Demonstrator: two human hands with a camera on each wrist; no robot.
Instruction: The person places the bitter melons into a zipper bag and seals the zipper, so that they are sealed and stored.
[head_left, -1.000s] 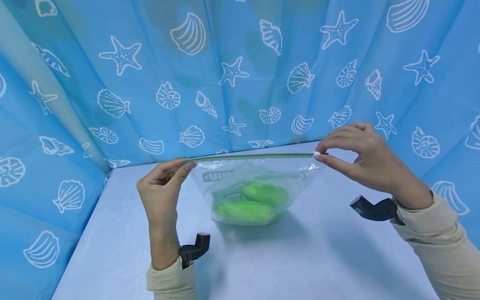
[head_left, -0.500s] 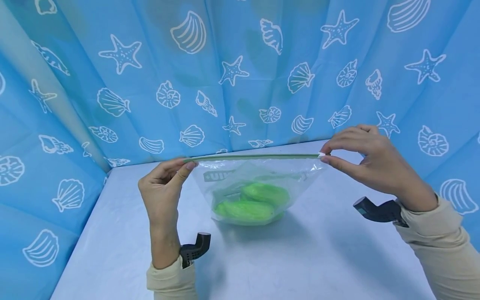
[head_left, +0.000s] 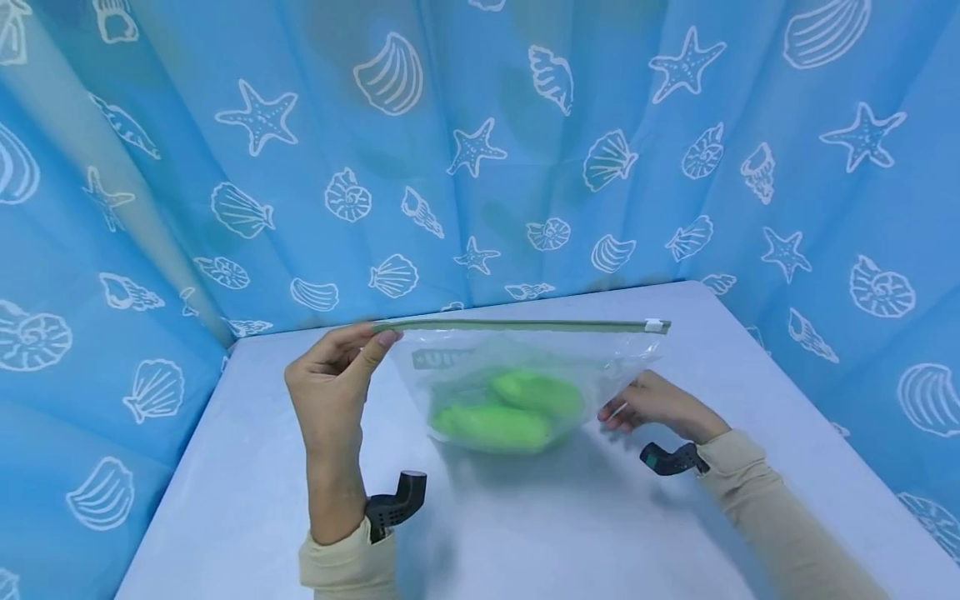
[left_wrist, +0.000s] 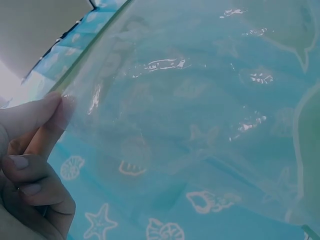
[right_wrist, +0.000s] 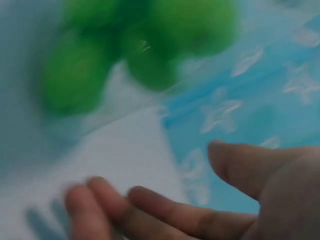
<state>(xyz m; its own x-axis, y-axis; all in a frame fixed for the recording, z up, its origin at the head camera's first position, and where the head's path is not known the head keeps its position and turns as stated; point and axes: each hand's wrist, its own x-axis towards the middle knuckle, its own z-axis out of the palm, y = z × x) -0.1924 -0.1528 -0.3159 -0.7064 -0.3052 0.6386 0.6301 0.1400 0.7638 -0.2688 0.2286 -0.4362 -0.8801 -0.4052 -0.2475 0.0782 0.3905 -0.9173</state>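
A clear slider zip bag (head_left: 450, 346) hangs from my left hand (head_left: 322, 400), its green zip strip stretched out level and its white slider (head_left: 654, 326) at the right end. My left thumb and fingers pinch the strip's left end; the left wrist view shows that pinch on the bag's top corner. Inside the bag lie several smooth, bright green oblong things (head_left: 495, 427), blurred through the plastic. Near the bag's lower right side is my right hand (head_left: 660, 404), part of it behind the plastic. In the right wrist view its fingers (right_wrist: 165, 212) are loosely bent and apart from the thumb, holding nothing.
Under the bag is a white table (head_left: 540, 533), with shadows of the bag and arms on it. A blue curtain (head_left: 420, 158) printed with white shells and starfish stands behind and at both sides.
My right hand has let go of the slider and moved down and left to the bag's lower right side. My left hand keeps its pinch on the strip.
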